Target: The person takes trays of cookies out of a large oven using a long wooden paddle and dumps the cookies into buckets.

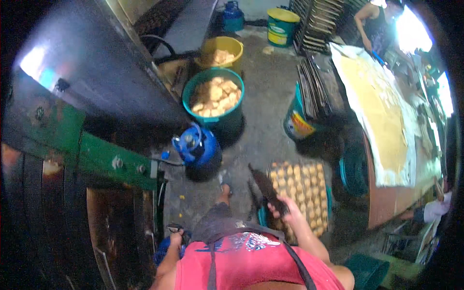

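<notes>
My right hand (285, 209) is closed around one end of a long, dark brown flat piece (264, 182), whose other end narrows away from me. The piece lies across the left edge of a tray of small round golden baked pieces (299, 186) set out in rows. Low at my left side, my left hand (177, 235) looks closed, with something small and dark at its fingers that I cannot make out. A blue container (164, 250) partly shows beside that hand. Teal edges of a container (330, 203) show under the tray.
Ahead stand a blue gas cylinder (197, 147), a teal tub (212, 72) and a yellow tub (237, 44), both tubs holding pale pieces. An oven with a green frame (113, 159) flanks my left. At right, a table (386, 203) bears a yellow sheet (374, 106); a person (379, 29) works there.
</notes>
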Demonstrator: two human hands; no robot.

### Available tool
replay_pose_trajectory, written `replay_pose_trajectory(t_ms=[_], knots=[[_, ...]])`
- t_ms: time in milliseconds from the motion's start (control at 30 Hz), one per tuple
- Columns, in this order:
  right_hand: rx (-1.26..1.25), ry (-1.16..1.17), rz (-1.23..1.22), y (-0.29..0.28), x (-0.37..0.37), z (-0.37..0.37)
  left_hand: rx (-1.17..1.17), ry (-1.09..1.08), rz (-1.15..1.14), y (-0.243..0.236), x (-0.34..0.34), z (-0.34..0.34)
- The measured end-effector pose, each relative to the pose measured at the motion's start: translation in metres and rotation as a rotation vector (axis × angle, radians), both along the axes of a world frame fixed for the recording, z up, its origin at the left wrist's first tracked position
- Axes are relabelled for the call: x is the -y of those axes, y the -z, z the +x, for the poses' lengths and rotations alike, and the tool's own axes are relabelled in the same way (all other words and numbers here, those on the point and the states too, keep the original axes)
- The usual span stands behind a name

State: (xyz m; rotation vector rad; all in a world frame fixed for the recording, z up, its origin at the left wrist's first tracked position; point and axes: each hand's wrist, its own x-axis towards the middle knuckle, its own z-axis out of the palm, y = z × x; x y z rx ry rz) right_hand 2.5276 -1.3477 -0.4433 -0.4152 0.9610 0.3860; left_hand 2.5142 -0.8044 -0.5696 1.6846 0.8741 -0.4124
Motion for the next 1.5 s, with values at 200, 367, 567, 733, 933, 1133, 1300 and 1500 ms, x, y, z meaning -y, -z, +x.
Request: replay_pose_trajectory(t_ms=[200,367,567,733,933,1133,1300,1500], knots=[[0.099,0.184,-0.233,-0.374,-0.259,-0.288,0.027,0.958,0.366,-0.301,-0.15,0.011],[-0.065,0.088,-0.138,-0.502,-0.385,-0.503,0.021,1.228,0.132,-0.445,-0.125,-0.098],[0.11,-0.173,-0.903,-0.559,-0.333,-0.486,0.155,0.88,-0.245,-0.543,-0.002,-0.098],[0.306,-0.278,-1.315,-0.58,-0.209,-0.326,0.316,1.21,0.213,-0.485,0.051,-0.004],[0.483,-0.425,-1.457,-0.628,-0.068,-0.145,0.277,0.616,0.155,-0.545,0.11,0.044],[0.575,-0.49,-1.437,-0.593,0.069,0.06,0.358,0.415,0.028,-0.488,0.233,0.219],[0.828,-0.659,-1.787,-0.593,0.145,0.244,0.14,0.393,-0.476,-0.6,0.357,0.389],[0.859,-0.998,-1.818,-0.665,0.184,0.399,0.329,0.454,-1.38,-0.665,0.442,0.52]])
